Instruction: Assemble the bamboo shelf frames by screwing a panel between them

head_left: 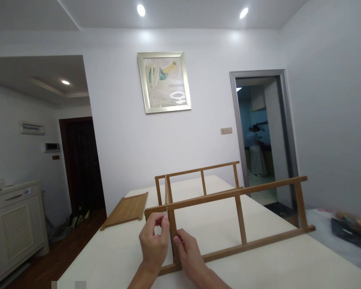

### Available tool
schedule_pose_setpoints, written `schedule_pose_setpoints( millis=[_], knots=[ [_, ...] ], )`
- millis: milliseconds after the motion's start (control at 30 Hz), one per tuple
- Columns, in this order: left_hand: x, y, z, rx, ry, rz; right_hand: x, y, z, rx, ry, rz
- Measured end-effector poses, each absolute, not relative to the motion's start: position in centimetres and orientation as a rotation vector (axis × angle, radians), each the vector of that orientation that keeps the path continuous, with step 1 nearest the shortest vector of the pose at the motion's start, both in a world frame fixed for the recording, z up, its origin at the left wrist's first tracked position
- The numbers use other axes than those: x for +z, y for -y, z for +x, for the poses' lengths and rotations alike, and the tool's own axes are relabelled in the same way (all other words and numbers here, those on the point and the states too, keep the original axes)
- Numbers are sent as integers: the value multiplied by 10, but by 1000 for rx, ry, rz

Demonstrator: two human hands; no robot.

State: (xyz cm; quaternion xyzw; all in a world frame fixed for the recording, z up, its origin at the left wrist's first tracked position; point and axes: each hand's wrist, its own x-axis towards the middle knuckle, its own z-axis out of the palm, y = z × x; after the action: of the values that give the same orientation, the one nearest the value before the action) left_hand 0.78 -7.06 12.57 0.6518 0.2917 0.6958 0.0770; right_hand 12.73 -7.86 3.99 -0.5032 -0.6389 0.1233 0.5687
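A brown wooden shelf frame point(210, 197) rests on its side on the white table, its nearer ladder-like side facing me. My right hand point(191, 251) is closed around the upright crosspiece near the left end of that side, low down, thumb toward me. My left hand point(155, 241) is raised just left of the same crosspiece, below the upper rail. Its thumb and forefinger are pinched together near the joint, and what lies between them is too small to make out. A flat slatted wooden panel point(128, 209) lies on the table to the left, apart from both hands.
The white table point(114, 257) reaches to the wall. At left stands a white cabinet point(18, 224). A person point(255, 150) stands in the room beyond the doorway at right. Beside the table's right side are a plastic covering and dark items point(353, 230), blurred.
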Motion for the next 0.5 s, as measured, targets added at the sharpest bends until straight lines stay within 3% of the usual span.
schedule_pose_setpoints(
  millis=[500],
  knots=[
    [128,75,0,2092,-889,2043,42,88,124,211,1560,-1201]
  ],
)
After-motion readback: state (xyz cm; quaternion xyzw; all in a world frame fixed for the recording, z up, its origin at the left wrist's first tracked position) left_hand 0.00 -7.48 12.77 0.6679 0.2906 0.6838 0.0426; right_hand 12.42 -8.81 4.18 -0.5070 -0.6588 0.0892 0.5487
